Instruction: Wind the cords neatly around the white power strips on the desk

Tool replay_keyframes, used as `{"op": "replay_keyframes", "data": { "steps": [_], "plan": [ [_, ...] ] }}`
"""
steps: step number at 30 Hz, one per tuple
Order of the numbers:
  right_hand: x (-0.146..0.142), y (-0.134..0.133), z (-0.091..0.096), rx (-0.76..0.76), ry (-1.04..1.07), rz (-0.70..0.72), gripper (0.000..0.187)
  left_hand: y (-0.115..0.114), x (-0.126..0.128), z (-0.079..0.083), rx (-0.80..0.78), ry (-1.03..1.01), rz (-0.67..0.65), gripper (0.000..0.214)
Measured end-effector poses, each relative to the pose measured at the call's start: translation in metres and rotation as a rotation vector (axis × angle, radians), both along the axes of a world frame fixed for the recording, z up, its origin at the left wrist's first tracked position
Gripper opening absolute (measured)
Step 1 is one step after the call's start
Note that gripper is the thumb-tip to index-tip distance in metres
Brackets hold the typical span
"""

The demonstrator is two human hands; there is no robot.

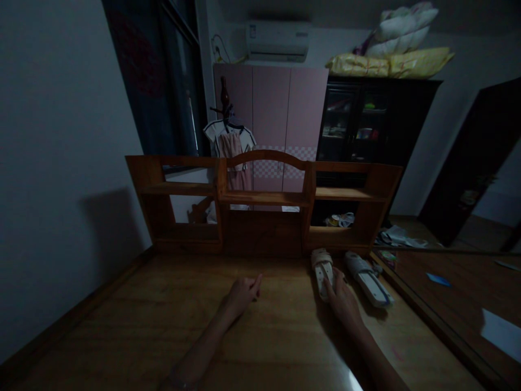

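Note:
Both my arms reach forward over a wooden desk [252,336] in a dim room. My left hand [243,293] rests on the desk top with its fingers loosely curled and nothing in them. My right hand [341,297] lies on the near end of a white remote control [322,269], its fingers laid over it. A second, longer white remote control [368,279] lies just to the right of that hand, untouched.
A wooden shelf unit [264,198] stands along the desk's far edge, with small items [340,220] in its lower right compartment. A wall is at the left. Behind stand a pink wardrobe [280,119] and a dark cabinet [366,125]. Papers [502,331] lie on the floor at right.

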State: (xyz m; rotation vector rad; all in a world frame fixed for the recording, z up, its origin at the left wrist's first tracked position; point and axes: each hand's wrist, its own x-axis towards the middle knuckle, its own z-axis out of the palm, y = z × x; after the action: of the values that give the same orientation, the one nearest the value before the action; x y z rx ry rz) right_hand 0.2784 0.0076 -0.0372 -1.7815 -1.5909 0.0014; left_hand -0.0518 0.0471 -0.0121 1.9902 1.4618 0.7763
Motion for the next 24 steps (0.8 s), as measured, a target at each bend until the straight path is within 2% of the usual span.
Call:
{"op": "replay_keyframes", "data": {
  "steps": [24],
  "plan": [
    [0.0012,-0.0006,0.0017,0.016,-0.004,0.019,0.054,0.0006,-0.0004,-0.0023,0.037,0.001,-0.004,0.069]
  ]
}}
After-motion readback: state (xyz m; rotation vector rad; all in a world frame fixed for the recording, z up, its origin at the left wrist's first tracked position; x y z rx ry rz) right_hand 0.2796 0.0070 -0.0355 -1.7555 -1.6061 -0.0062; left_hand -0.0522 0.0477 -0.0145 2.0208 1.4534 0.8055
